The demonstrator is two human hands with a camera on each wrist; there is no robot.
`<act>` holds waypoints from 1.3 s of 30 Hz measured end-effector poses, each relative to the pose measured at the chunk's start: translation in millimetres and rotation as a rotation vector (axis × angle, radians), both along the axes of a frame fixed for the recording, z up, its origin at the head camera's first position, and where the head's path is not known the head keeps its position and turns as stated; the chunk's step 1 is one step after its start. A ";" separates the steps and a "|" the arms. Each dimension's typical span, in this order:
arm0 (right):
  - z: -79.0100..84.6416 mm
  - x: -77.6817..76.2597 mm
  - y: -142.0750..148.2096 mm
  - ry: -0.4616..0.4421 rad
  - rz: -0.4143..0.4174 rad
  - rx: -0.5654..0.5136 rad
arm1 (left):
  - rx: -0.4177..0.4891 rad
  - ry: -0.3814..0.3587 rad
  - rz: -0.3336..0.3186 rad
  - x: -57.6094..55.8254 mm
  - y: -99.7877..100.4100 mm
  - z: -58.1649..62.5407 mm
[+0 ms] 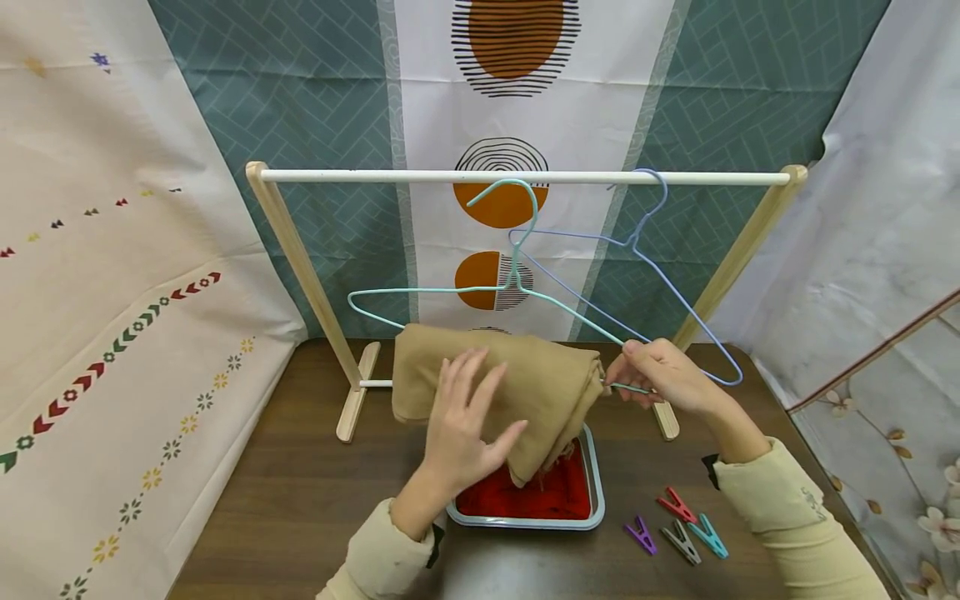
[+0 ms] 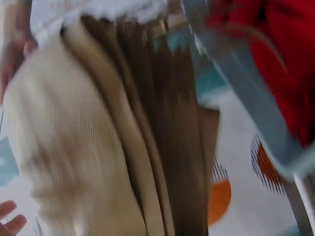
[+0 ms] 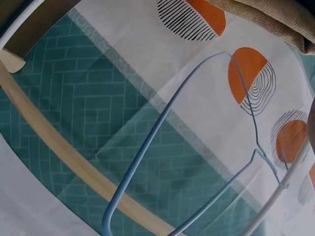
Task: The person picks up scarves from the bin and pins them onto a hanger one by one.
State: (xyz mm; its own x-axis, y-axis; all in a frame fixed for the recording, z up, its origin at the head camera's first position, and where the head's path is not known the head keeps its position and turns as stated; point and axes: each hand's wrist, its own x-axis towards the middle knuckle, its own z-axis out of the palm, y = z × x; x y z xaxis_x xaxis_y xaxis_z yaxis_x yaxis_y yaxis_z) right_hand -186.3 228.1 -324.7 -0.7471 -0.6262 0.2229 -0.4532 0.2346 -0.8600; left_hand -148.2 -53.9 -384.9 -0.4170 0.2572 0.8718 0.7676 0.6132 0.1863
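A folded tan scarf [image 1: 495,375] with a fringed edge hangs over the lower bar of a mint-green hanger [image 1: 566,308]. My right hand [image 1: 667,377] pinches the hanger near its right corner, beside the scarf. In front of the cloth is my left hand [image 1: 467,421], its fingers spread; whether they touch it I cannot tell. The left wrist view shows the layered folds of the scarf [image 2: 83,132] and, at the lower left edge, some fingertips [image 2: 12,223]. The mint hanger's hook is below the rack's white rod [image 1: 337,176], apart from it in the picture.
A blue hanger [image 1: 678,292] hangs at the right of the rod. Below the scarf stands a grey tray [image 1: 596,475] holding red cloth [image 1: 562,500]. Several clothespins, including a purple clothespin [image 1: 641,535], lie on the brown table [image 1: 285,508]. Wooden legs [image 1: 300,267] support the rack.
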 end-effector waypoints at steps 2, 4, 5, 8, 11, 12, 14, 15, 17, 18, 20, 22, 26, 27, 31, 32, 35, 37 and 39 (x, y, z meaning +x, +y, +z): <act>0.4 0.7 -1.8 -0.006 -0.007 0.013 | -0.047 -0.003 0.036 4.3 16.9 -2.9; 0.6 1.2 -3.4 -0.016 -0.013 0.024 | -0.097 0.000 0.090 7.9 33.0 -6.0; 0.5 1.4 -4.1 -0.021 -0.014 0.028 | -0.118 0.003 0.119 9.0 40.5 -7.7; 0.1 1.5 -6.3 -0.025 -0.013 0.029 | -0.163 0.018 0.211 7.9 57.9 -12.1; -0.2 1.7 -8.0 -0.019 -0.007 0.024 | -0.178 0.038 0.292 1.4 66.9 -14.0; -0.1 1.8 -8.7 -0.018 -0.004 0.020 | -0.179 0.051 0.313 -1.2 68.0 -13.5; 0.1 2.3 -9.8 -0.012 0.003 0.014 | -0.175 0.078 0.339 -6.3 68.0 -11.4; 0.2 2.5 -10.3 -0.007 0.003 0.012 | -0.172 0.093 0.346 -8.7 67.2 -10.0; 0.5 2.8 -11.2 0.001 -0.001 0.009 | -0.161 0.124 0.346 -12.9 64.9 -6.0; 0.7 2.9 -11.5 0.004 -0.005 0.010 | -0.155 0.140 0.343 -14.5 63.7 -3.9; 1.0 2.9 -11.8 0.009 -0.014 0.011 | -0.141 0.162 0.328 -17.3 61.3 0.0; 1.5 2.8 -12.1 0.013 -0.019 0.017 | -0.120 0.175 0.308 -19.2 59.3 4.3; 1.2 2.6 -13.7 0.045 -0.033 0.039 | -0.063 0.161 0.271 -22.4 54.0 13.7; 0.7 2.9 -14.4 0.050 -0.041 0.047 | -0.041 0.147 0.263 -23.6 52.5 16.7; -4.8 4.4 -17.5 0.059 -0.059 0.074 | 0.068 0.065 0.282 -28.8 46.9 33.2; -6.8 5.0 -18.4 0.057 -0.059 0.079 | 0.093 0.034 0.300 -30.2 45.9 37.7; -12.6 7.5 -21.1 0.054 -0.052 0.086 | 0.110 -0.105 0.359 -33.8 44.5 48.4; -15.1 9.4 -22.9 0.060 -0.052 0.084 | 0.021 -0.233 0.378 -36.0 44.3 51.8; -16.1 11.5 -24.6 0.075 -0.063 0.085 | -0.116 -0.365 0.338 -36.4 44.2 52.5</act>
State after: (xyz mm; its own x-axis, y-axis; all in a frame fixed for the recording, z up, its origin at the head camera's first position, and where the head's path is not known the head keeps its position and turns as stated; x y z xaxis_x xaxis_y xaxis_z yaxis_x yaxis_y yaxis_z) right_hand -174.8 203.4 -340.8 -0.7687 -0.5978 0.2277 -0.4977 0.3352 -0.8000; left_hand -184.6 -9.7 -332.4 -0.7653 0.1419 0.6278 0.4208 0.8483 0.3213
